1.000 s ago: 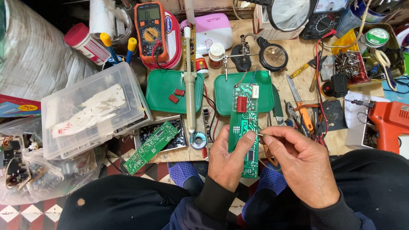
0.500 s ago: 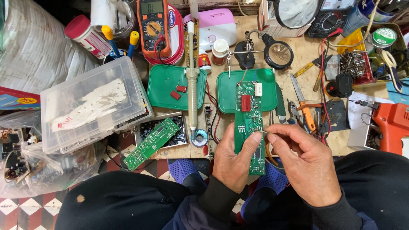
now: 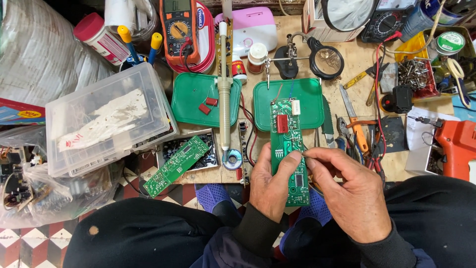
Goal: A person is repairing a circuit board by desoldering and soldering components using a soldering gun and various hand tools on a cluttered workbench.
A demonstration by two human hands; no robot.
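Observation:
I hold a long green circuit board (image 3: 287,144) upright over my lap. My left hand (image 3: 270,186) grips its lower left edge, thumb on the face. My right hand (image 3: 347,191) is at the right edge, thumb and forefinger pinched against the board's middle next to a black chip; whether they hold a small part I cannot tell. A red block component and a white connector sit at the board's top end.
Two green trays (image 3: 198,101) (image 3: 310,94), a soldering iron (image 3: 224,94), a second green board (image 3: 177,165), a clear plastic box (image 3: 106,119), a multimeter (image 3: 178,30), a magnifier stand (image 3: 325,59), pliers (image 3: 354,131) and an orange tool (image 3: 458,144) crowd the bench.
The board and both hands have stayed nearly in place. My right fingertips have closed in slightly toward my left thumb on the board.

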